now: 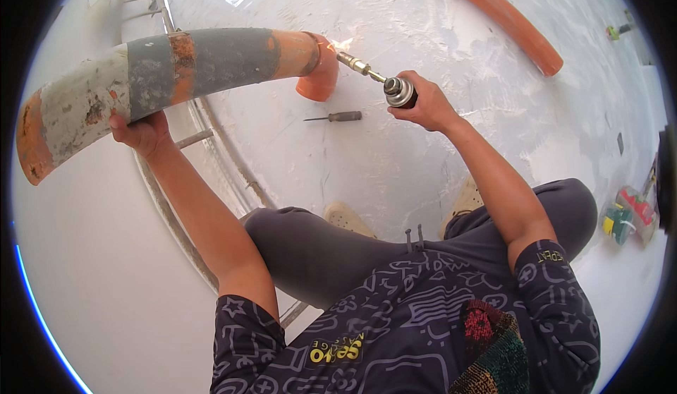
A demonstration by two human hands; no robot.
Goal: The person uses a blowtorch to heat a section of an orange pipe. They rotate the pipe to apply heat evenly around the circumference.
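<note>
My left hand [144,133] grips a long thick pipe [226,59] from below, near its left end. The pipe is grey and orange, worn and smeared with pale dirt. At its right end sits an orange elbow fitting [321,76], its opening turned downward. My right hand [427,101] is wrapped round the canister of a gas torch [363,66]. The torch nozzle points left at the elbow, and a bright flame [342,45] plays against the fitting's upper right side. Below the elbow, a screwdriver [335,117] with a dark handle lies on the floor.
Another orange pipe [504,16] lies at the upper right. A ladder-like metal frame [204,136] runs down the left, beneath the pipe. At the far right are a green and red object [627,214] and a small yellow-green item [619,31]. My shoes [349,219] rest on the pale floor.
</note>
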